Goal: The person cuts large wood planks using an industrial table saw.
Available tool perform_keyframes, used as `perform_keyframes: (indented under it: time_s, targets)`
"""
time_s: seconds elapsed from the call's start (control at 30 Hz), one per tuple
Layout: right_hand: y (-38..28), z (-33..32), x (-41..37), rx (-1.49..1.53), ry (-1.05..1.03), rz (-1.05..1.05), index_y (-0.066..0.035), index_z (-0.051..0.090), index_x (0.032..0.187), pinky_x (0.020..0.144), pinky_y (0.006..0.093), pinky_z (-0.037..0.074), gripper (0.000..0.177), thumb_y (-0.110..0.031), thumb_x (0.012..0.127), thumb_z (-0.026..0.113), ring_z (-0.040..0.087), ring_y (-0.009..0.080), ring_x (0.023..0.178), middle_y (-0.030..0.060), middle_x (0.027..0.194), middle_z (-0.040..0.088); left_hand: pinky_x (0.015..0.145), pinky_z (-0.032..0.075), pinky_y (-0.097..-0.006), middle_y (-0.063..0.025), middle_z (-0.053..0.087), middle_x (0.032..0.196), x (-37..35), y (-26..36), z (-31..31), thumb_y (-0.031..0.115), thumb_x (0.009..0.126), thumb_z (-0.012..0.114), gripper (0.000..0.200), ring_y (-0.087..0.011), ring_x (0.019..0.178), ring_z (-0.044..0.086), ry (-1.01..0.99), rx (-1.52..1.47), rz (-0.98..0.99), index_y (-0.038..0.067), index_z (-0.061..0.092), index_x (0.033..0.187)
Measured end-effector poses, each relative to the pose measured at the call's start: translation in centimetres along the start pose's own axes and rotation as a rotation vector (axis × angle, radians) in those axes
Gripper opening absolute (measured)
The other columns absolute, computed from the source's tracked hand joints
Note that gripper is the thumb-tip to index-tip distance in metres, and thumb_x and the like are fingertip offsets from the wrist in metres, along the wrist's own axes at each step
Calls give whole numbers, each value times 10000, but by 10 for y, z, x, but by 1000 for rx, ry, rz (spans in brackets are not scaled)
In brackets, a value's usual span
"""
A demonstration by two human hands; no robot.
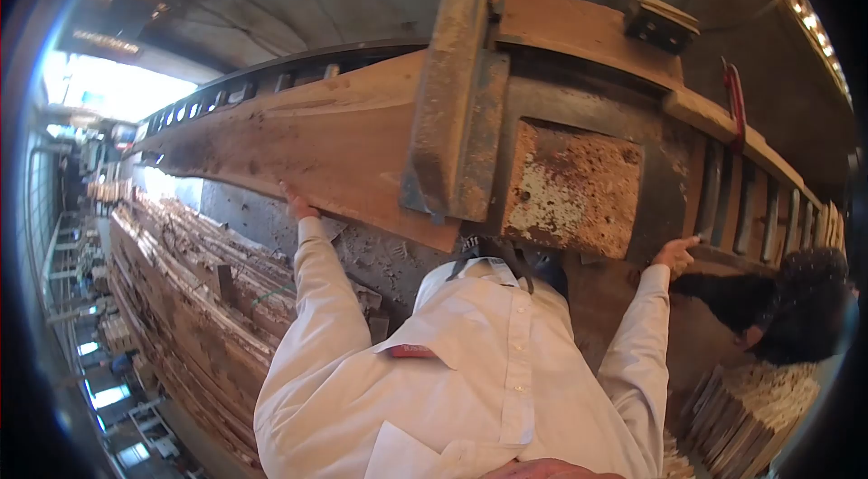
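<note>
A long wooden board lies on the machine bed, its near end beside an upright metal fence coated in sawdust. My left hand is closed on the board's lower edge, with one finger stretched over the top face. Far to the right, my right hand is closed on the near edge of the roller frame, a finger or thumb pointing right. Between the fence and the rollers is a square plate covered with wood chips.
Stacked rough boards lie at the left. A person in dark clothing is close to my right hand. Piled wood pieces stand at the lower right. A red clamp is on the far rail; shavings litter the floor.
</note>
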State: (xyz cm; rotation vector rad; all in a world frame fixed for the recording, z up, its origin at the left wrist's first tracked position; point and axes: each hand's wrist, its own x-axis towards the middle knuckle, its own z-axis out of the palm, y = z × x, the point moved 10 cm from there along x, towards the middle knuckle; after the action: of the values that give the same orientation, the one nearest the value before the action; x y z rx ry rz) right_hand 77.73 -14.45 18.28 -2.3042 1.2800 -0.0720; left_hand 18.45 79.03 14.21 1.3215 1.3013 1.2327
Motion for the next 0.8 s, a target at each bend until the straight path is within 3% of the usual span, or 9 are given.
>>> perform_keyframes:
  time_s: [0.23,0.37,0.57,0.7,0.8]
  targets:
    - [12,14,23,65,62,-45,162,611,1199,969,597,502,1020,-771,967,272,620,519,1164,380,1204,634,957,565,-403,-166,631,1330,-41,23,11,639,894,685,877,-274,1125,656,237,-251,-319,-113,577,1331]
    - [8,10,19,115,117,-62,184,597,1216,965,603,502,1041,-777,962,289,621,530,1149,401,1226,615,936,578,-425,-197,614,1340,-32,-4,-3,660,860,710,971,-299,1107,664,285,-246,-408,-170,523,1326]
    - [7,8,9,137,20,-48,176,598,1253,1023,566,469,979,-723,993,313,608,493,1187,357,1284,615,924,577,-433,-238,596,1343,-66,38,4,674,862,697,1053,-337,1122,662,402,-216,-468,-186,414,1400]
    - [12,16,18,182,10,-69,175,626,1218,1006,569,475,988,-737,981,329,618,488,1165,349,1279,623,979,532,-408,-228,557,1399,-76,30,-1,685,869,683,1058,-328,1212,606,366,-201,-493,-148,376,1443]
    - [14,21,25,216,17,-103,178,634,1202,1006,564,482,996,-744,975,333,625,490,1152,358,1281,618,1000,498,-380,-197,554,1401,-91,10,7,625,918,670,938,-289,1210,594,131,-298,-422,-109,403,1436]
